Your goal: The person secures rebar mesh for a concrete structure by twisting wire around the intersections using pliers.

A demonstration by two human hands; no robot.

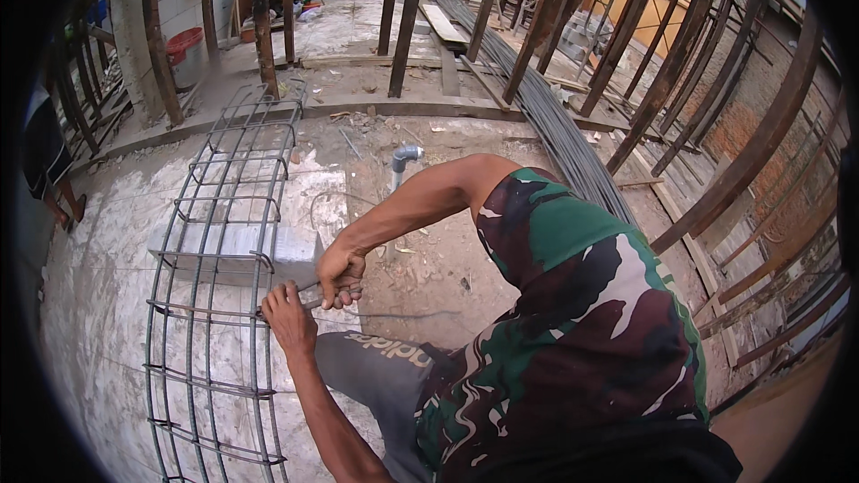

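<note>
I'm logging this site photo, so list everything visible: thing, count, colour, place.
Rebar cage: one, rusty grey, lying on the concrete floor at left.
Tying tool: one, dark metal, at the cage's right edge.
Rebar bundle: one long stack, grey, running from top centre to right.
Pipe elbow: one, grey, standing up from the floor at centre.
Tub: one, red, upper left.
Support poles: many, brown, across the back and right.
Camouflage shirt: one, green, brown and white, lower right.
Left hand: on a cage bar.
Right hand: gripping the tying tool.
</note>
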